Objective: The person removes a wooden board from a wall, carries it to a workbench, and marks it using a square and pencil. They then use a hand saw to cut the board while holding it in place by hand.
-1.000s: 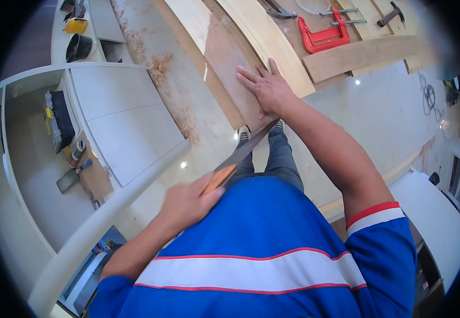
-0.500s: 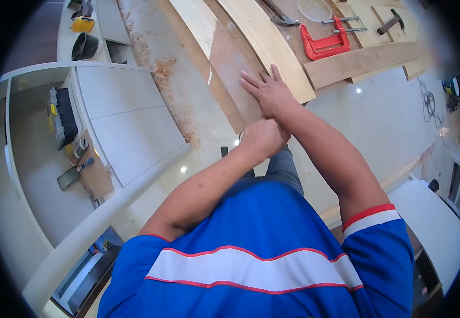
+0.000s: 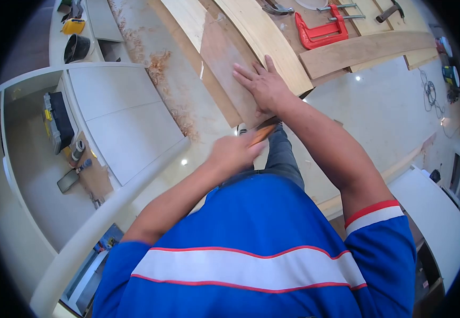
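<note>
My right hand [image 3: 266, 89] presses flat with spread fingers near the end of a thin brownish board [image 3: 224, 55], its fingertips beside a pale plank [image 3: 272, 40]. Close below the board's end, my left hand [image 3: 236, 155] is wrapped round an orange-brown wooden tool [image 3: 264, 133] with a dark edge. Motion blurs this hand, and the tool's far end is partly hidden near my right wrist. To the left of the brownish board lies another pale plank [image 3: 185, 24].
A red clamp [image 3: 321, 33], a hammer [image 3: 390, 11] and a curved board [image 3: 367, 50] lie at the upper right. Wood shavings [image 3: 159, 63] are scattered left of the boards. A white cabinet [image 3: 116, 106] stands left, with a black toolbox [image 3: 59, 122] inside.
My left hand has moved down and left, away from my right wrist, and the wooden tool now shows. My right hand stays on the board. The view has shifted slightly.
</note>
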`<state>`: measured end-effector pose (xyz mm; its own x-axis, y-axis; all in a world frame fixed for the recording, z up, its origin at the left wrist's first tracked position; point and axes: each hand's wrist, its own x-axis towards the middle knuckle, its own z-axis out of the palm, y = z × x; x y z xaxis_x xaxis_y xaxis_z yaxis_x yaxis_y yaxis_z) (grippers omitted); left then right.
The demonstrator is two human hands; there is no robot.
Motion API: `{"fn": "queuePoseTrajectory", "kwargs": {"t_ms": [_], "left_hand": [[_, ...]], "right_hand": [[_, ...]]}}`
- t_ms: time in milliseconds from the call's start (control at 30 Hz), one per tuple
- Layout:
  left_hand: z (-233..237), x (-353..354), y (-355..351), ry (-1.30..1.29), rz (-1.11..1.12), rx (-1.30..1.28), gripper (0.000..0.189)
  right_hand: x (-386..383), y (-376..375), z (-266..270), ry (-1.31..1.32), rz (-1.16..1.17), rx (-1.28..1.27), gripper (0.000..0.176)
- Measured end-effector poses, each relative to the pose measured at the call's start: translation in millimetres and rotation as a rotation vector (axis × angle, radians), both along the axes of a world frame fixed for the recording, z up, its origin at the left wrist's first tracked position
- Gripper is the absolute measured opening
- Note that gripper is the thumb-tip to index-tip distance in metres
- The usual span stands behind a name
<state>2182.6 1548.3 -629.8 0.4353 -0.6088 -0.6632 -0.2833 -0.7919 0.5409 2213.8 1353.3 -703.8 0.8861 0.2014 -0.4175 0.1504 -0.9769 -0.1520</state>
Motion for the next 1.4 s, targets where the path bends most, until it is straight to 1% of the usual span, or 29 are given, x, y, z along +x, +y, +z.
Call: {"fn": "queuePoseTrajectory", "kwargs": {"t_ms": [67,167,200,233,267,300,333,367,467,500,533,600,633,667,733,767,833,967,1033,1067,1100,1133,1167,1200,1233,1267,1300,1333,1400], "left_hand": [[-31.7,-5.7,-48.5,-0.133,-0.084,0.041,0.046],[-15.7,3.1,-44.4,-0.043,-0.095,0.104,0.044],[0.0,4.0,-28.9,-0.044,-0.054,0.063,0.044],[26.9,-0.8,0.7,-0.032,-0.019,0.029,0.043],[55.4,-1.4,28.6,0.022,0.05,0.101,0.043],[86.6,-1.5,60.6,0.001,0.04,0.167,0.05],[114.7,-4.7,99.5,-0.057,0.034,0.157,0.05],[131.8,-9.1,125.3,-0.111,0.027,0.149,0.051],[132.0,-15.1,131.1,-0.108,0.011,0.144,0.053],[107.6,-12.7,114.1,-0.047,0.031,0.169,0.053],[68.6,-8.9,82.5,0.015,0.049,0.194,0.053],[3.6,-1.2,15.2,-0.023,-0.081,0.082,0.049],[-19.2,-6.1,-18.4,-0.054,-0.063,0.057,0.048],[-30.6,-8.6,-38.8,-0.088,-0.046,0.037,0.047],[-25.6,-3.1,-41.1,-0.061,-0.063,0.082,0.048],[-20.4,2.5,-43.2,-0.056,-0.071,0.102,0.048],[13.5,-2.8,-5.7,-0.064,-0.01,0.013,0.049],[130.6,-4.7,94.7,-0.1,0.005,0.121,0.045],[136.4,-11.6,114.8,-0.118,-0.017,0.142,0.046],[133.5,-13.0,116.8,-0.13,-0.024,0.151,0.047],[111.5,-12.3,105.3,-0.115,-0.03,0.178,0.047],[79.6,-7.9,78.0,-0.097,-0.039,0.204,0.048],[45.0,-1.5,49.3,-0.013,-0.014,0.183,0.048],[6.2,1.8,20.3,-0.008,-0.004,0.037,0.046],[-21.4,6.1,-15.6,-0.041,-0.095,0.052,0.042],[-53.9,7.0,-50.0,-0.061,-0.146,-0.023,0.042],[-72.2,7.8,-69.0,-0.086,-0.19,-0.098,0.043],[-64.4,8.2,-69.0,-0.08,-0.108,-0.092,0.044],[-27.6,1.6,-58.6,-0.062,0.037,-0.053,0.045]], "right_hand": [[3.9,1.5,3.1,-0.001,0.003,-0.011,0.134],[5.0,2.4,4.1,0.011,0.013,-0.019,0.133],[11.2,-0.4,4.2,-0.007,0.017,-0.025,0.134],[10.9,-0.8,2.8,-0.011,0.015,-0.022,0.134],[4.7,1.7,-0.2,-0.002,0.011,-0.012,0.135],[2.5,0.5,-0.4,-0.003,0.013,-0.006,0.135],[3.4,-1.5,2.1,-0.006,0.013,-0.001,0.136],[2.8,-1.6,3.5,-0.005,0.013,0.005,0.137],[3.0,-1.6,3.4,-0.001,-0.019,0.055,0.137],[4.6,-1.0,4.4,0.007,-0.011,0.039,0.137],[4.8,0.1,5.9,0.017,-0.006,0.022,0.138],[2.4,1.1,6.9,0.029,0.008,-0.01,0.138],[2.5,0.7,6.9,0.026,0.016,-0.024,0.137],[3.5,1.5,6.5,0.019,0.024,-0.034,0.137],[1.1,4.2,4.2,0.015,0.018,-0.028,0.137],[4.5,2.2,4.7,0.005,0.016,-0.028,0.137],[11.2,-4.0,7.0,-0.001,0.004,-0.01,0.136],[3.2,-3.5,3.9,0.005,0.003,0.043,0.136],[3.7,-3.1,2.8,0.017,-0.008,0.046,0.136],[5.3,-3.1,2.4,0.02,-0.009,0.045,0.135],[5.9,-2.8,1.7,0.014,-0.008,0.043,0.136],[4.7,-2.3,0.6,0.011,-0.009,0.041,0.137],[3.1,-2.6,-0.5,0.01,-0.01,0.035,0.137],[2.8,-3.8,-1.9,0.002,-0.01,0.026,0.137],[1.9,-2.4,-3.4,-0.005,-0.007,0.02,0.137],[2.5,-0.7,-3.9,-0.019,-0.003,0.012,0.137],[1.0,0.7,-8.7,-0.039,-0.003,0.002,0.137],[0.6,-0.3,-17.4,-0.067,0.002,-0.009,0.138],[6.5,1.3,-15.5,-0.065,0.007,-0.007,0.138]]}}
